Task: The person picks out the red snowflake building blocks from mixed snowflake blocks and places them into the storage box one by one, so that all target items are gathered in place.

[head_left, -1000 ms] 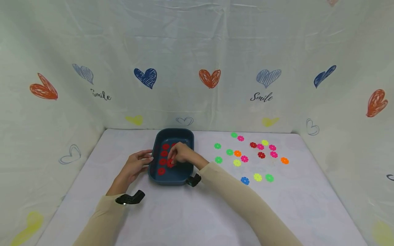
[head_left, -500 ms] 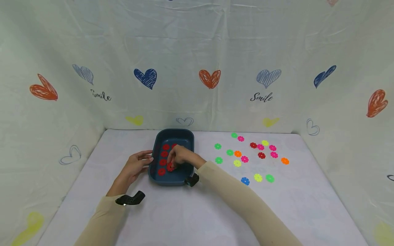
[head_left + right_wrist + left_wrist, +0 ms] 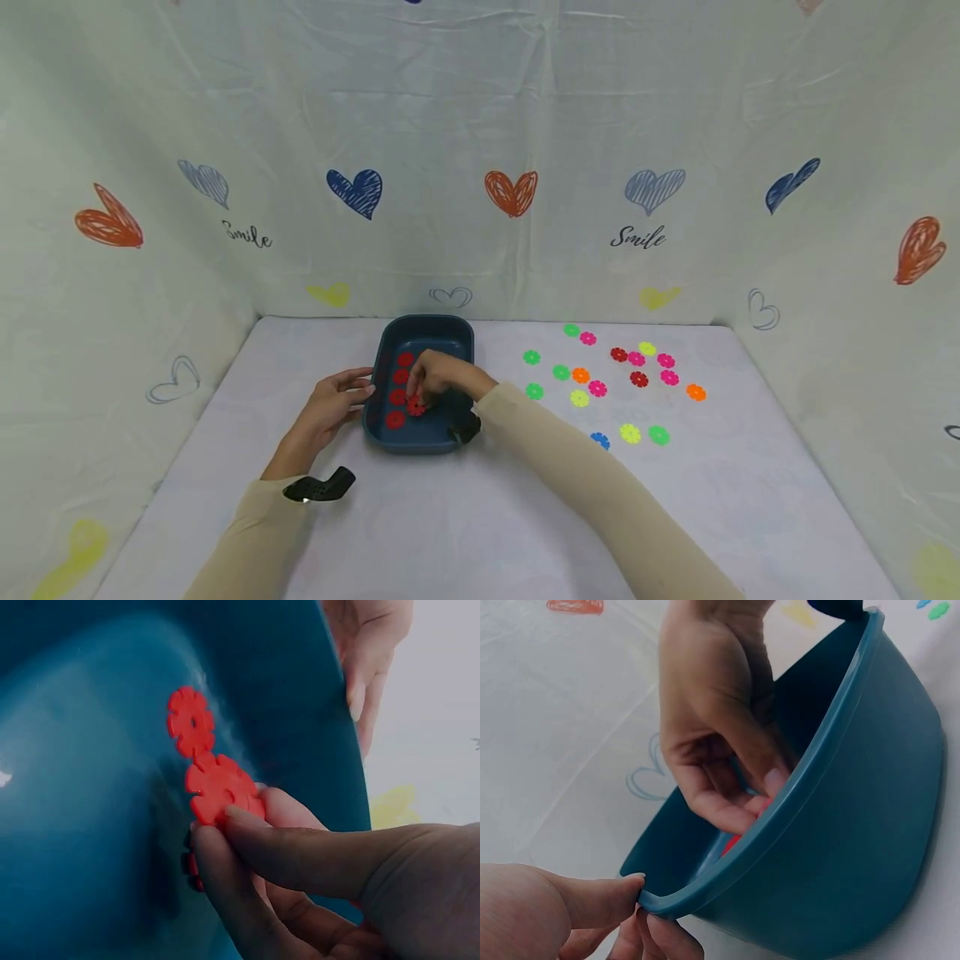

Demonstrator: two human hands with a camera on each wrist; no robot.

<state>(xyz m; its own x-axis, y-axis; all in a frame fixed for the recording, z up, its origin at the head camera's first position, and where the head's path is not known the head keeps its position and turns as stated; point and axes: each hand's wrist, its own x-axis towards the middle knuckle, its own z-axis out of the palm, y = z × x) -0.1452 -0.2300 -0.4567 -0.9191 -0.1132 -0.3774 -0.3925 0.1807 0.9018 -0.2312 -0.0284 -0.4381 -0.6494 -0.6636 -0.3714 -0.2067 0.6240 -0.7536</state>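
A dark blue plastic bin [image 3: 420, 448] stands on the table, with several red flower-shaped plastic discs [image 3: 394, 420] in a row along its left inside. My left hand [image 3: 330, 407] pinches the bin's left rim, thumb on top and fingers beneath, as the left wrist view shows. Inside the bin, my right hand [image 3: 444, 373] pinches a red notched disc [image 3: 214, 787] between thumb and fingers. In the right wrist view, that disc's edge meets another red disc [image 3: 190, 721]. My right fingers partly cover a further disc below it.
Right of the bin, loose discs lie scattered: green [image 3: 534, 391], pink [image 3: 597, 388], orange [image 3: 696, 392], yellow [image 3: 630, 433], dark red [image 3: 639, 379] and a blue one [image 3: 600, 440] partly behind the right sleeve. A white curtain [image 3: 450, 125] with printed hearts encloses the table's back and sides.
My right hand has shifted very slightly within the bin, its forearm moving left, and now hides a red disc seen behind it before. The left hand stays on the rim.
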